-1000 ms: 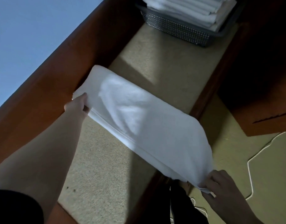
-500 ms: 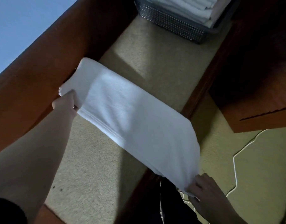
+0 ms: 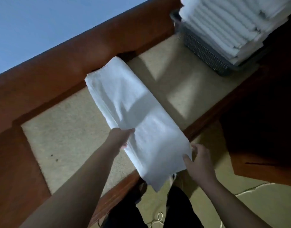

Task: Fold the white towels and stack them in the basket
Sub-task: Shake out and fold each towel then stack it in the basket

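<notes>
A long folded white towel lies across the beige table top, its near end hanging over the front edge. My left hand grips the towel's left edge about midway, thumb on top. My right hand pinches the towel's near right corner. A grey perforated basket at the far right holds a tall stack of folded white towels.
A reddish wooden rim borders the table top at the back and left. A dark wooden cabinet stands to the right. A white cord lies on the floor beside my dark trousers.
The towel's far end has been laid flat by the back rim. My left hand slid from that far end to the middle edge. My right hand stays on the near corner.
</notes>
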Demonstrator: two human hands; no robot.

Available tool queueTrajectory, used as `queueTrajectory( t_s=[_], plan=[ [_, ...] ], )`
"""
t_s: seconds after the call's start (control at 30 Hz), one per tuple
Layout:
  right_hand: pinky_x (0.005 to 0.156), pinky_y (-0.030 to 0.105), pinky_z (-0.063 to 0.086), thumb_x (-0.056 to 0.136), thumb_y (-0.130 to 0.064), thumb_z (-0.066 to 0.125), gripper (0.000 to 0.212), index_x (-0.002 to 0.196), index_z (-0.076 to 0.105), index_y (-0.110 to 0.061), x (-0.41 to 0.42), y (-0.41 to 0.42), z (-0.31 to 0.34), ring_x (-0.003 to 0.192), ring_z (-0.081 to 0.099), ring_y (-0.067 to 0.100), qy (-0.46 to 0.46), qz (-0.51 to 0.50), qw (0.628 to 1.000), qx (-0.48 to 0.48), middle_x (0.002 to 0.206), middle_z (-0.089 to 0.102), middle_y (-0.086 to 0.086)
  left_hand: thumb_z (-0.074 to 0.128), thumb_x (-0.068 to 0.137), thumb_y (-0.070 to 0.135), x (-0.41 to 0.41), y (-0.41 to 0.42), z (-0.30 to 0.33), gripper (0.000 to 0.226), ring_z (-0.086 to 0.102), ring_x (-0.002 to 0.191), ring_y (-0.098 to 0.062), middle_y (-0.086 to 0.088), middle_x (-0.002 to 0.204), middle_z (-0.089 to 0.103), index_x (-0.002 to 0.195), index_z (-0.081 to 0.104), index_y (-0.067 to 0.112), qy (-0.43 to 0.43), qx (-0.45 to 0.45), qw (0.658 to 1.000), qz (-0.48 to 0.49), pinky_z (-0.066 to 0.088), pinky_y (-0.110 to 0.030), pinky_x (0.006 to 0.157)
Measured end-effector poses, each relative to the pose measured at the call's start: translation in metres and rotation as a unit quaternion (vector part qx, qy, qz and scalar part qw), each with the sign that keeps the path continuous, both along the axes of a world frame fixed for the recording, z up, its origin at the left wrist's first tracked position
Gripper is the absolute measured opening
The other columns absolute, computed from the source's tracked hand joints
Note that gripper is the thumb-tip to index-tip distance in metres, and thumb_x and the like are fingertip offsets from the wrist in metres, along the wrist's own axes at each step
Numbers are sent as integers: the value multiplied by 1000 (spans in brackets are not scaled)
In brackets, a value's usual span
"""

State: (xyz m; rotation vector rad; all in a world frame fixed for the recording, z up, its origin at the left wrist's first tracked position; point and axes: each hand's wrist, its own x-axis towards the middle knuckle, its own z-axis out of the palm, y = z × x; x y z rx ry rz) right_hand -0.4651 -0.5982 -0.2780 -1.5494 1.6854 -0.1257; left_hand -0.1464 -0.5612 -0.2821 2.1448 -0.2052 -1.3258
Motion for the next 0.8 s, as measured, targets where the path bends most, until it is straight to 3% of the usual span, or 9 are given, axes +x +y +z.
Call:
queueTrajectory(
  t_s=[0.1,0.23,0.3,0.37,0.47,0.57,0.7,0.8],
  plan=[
    [74,36,51,94,-23,72,33,119,50,-22,3,-21,-18,101,60,22,-38,0,996,82,120,53,6,78,89,24,-43,23,4,25,55,56,-22,-10,68,60,83,66,4,-32,31,999,27,44,-25,48],
    [77,33,45,91,-9,76,32,110,51,-5,1,-36,-39,96,62,28,-69,16,992,104,104,56,11,69,76,46,-68,48,-2,31,71,73,-30,-8,77,73,76,71,15,-120,61,983,126,59,-41,71],
    [66,32,43,86,-21,77,34,103,51,-6,-7,-45,-45,76,56,22,-84,33,984,155,92,54,10,68,85,48,-84,55,2,28,71,77,-27,-2,80,73,85,70,20,-148,71,977,136,62,-41,76],
    [58,32,44,77,-34,74,42,100,53,-7,-15,-53,-45,69,58,22,-78,45,976,197,85,58,13,70,90,49,-107,62,9,29,70,76,-22,-1,83,73,90,69,21,-145,85,981,102,60,-36,67],
    [61,32,49,84,-38,71,44,113,64,-7,-19,-59,-33,83,70,25,-98,72,965,234,97,73,12,70,92,47,-140,77,10,28,69,71,-20,-1,80,72,85,67,19,-118,91,988,41,53,-33,56],
    [64,31,45,102,-33,66,24,116,60,-15,-22,-61,-23,93,66,19,-89,94,957,259,109,70,6,62,98,46,-158,92,9,31,64,74,-18,0,80,68,87,65,18,-147,115,980,66,49,-33,63],
    [65,35,51,105,-33,62,15,109,61,-18,-31,-60,-22,87,68,23,-83,114,959,245,103,71,8,52,100,57,-183,111,3,34,63,89,-20,-1,102,66,100,58,23,-166,132,973,87,55,-41,80],
    [74,42,58,103,-34,63,16,111,61,-20,-33,-59,-20,96,70,27,-96,119,958,241,108,72,6,59,93,68,-204,117,5,53,63,84,-17,1,99,64,106,50,17,-111,135,979,106,54,-38,71]
  ],
)
